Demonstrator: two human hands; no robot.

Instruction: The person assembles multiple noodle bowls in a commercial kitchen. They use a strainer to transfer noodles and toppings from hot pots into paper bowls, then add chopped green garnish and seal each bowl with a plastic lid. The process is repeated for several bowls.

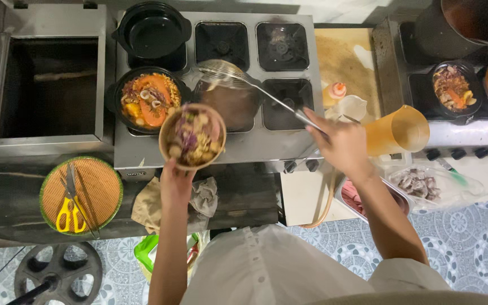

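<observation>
Clearly we have both hands busy over the steel cooker (244, 148). Our left hand (174, 179) is closed under a brown bowl (193, 136) heaped with noodles and purple vegetables, held at the cooker's front edge, just beside the black pot of orange stew (149, 99). Our right hand (341, 144) grips the handle of a wire skimmer (221, 72), its basket above the cooker's middle well. We judge the bowl could tip, being gripped from below only, and the skimmer could drip hot liquid onto the left hand's wrist.
</observation>
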